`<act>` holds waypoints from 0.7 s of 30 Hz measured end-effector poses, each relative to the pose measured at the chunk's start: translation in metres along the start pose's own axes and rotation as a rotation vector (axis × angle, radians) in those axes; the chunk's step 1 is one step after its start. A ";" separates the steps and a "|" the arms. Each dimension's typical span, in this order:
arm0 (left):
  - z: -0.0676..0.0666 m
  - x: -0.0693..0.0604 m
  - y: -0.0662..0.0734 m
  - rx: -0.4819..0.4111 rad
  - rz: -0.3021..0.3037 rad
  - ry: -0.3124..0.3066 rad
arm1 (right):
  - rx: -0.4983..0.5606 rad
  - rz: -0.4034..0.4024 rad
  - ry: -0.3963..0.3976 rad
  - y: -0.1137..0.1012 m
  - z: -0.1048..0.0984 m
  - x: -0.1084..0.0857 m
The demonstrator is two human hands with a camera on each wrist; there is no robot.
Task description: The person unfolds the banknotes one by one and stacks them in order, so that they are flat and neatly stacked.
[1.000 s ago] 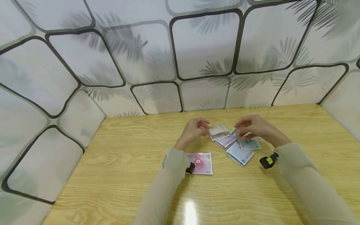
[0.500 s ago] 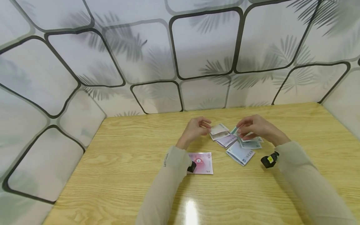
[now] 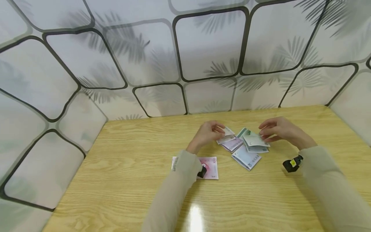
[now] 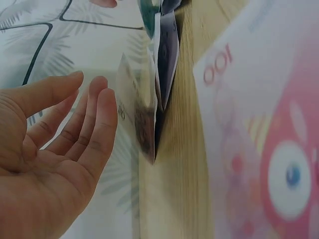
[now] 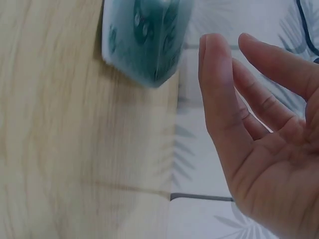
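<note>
My left hand (image 3: 207, 133) hovers at the left edge of a folded brownish banknote (image 3: 226, 139), its fingers loosely bent. In the left wrist view that hand's fingers (image 4: 102, 124) and thumb hold nothing, and the brownish note (image 4: 137, 112) stands just past the fingertips. My right hand (image 3: 281, 130) is beside a folded green banknote (image 3: 255, 140). In the right wrist view its fingers (image 5: 219, 94) are relaxed with nothing between them, and the green note (image 5: 144, 40) lies apart from them. Folded purple (image 3: 233, 144) and blue (image 3: 246, 157) banknotes lie among these, partly overlapping.
A flat pink 100 banknote (image 3: 212, 166) lies under the left forearm, which covers part of it. The wooden table (image 3: 124, 167) meets a patterned curtain-like wall (image 3: 210, 48) at the back. Wrist cameras (image 3: 292, 164) hang from both sleeves.
My right hand has let go of the green banknote and moved right, leaving it folded on the table. My left hand has shifted slightly right, over the brownish note's edge.
</note>
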State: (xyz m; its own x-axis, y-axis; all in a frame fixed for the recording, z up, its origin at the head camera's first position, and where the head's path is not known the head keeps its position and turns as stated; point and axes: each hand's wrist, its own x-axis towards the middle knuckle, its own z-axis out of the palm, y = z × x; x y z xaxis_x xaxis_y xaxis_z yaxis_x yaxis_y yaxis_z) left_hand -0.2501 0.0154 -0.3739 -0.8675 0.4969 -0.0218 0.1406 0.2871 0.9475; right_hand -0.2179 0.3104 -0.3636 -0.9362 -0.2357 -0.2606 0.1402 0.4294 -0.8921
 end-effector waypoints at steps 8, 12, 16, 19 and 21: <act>0.017 0.004 0.006 -0.094 -0.024 -0.061 | -0.042 0.010 0.037 0.008 -0.009 -0.004; 0.026 0.007 0.009 -0.094 -0.020 -0.074 | -0.043 0.032 0.061 0.012 -0.011 -0.007; 0.035 0.011 0.012 -0.052 -0.006 -0.095 | -0.027 0.055 0.050 0.017 -0.012 -0.008; 0.040 0.014 0.014 0.051 0.025 -0.117 | -0.011 0.065 0.040 0.020 -0.013 -0.007; 0.044 0.016 0.016 0.141 0.055 -0.142 | -0.003 0.071 0.037 0.023 -0.012 -0.006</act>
State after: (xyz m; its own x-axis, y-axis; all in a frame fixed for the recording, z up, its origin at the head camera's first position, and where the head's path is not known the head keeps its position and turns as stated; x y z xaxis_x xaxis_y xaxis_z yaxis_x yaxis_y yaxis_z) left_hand -0.2408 0.0636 -0.3729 -0.7820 0.6228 -0.0253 0.2600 0.3627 0.8949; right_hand -0.2128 0.3325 -0.3775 -0.9352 -0.1720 -0.3096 0.2062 0.4463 -0.8708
